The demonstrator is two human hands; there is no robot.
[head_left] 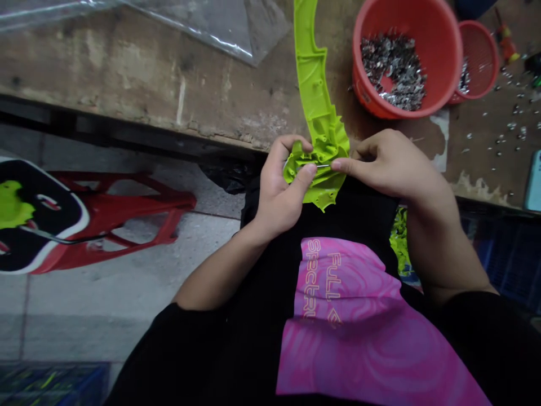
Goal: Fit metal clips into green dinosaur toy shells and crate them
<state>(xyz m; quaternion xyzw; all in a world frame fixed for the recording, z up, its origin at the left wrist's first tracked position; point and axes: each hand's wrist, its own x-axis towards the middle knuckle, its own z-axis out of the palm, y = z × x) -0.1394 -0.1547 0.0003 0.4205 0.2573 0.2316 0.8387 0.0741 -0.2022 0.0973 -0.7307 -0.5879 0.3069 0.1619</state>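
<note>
A long lime-green moulded plastic part (313, 93) reaches from the workbench over its front edge, its wide ribbed end close to my body. My left hand (283, 186) grips that wide end, thumb on the inner face and fingers around the far side. At the part's right edge, my right hand (384, 163) is closed in a pinch. A thin metal rod (323, 166) runs from its thumb tip towards my left thumb, lying across the inside of the part. The fingertips of my right hand are partly hidden behind the thumb and the plastic.
On the wooden workbench (139, 73) stands a red bucket (450, 45) of small metal pieces, beside a smaller red basket (482, 62). Loose metal bits and clear plastic sheeting (220, 25) lie on the bench. A red chair (127, 186) stands left; a blue crate (84, 383) sits below.
</note>
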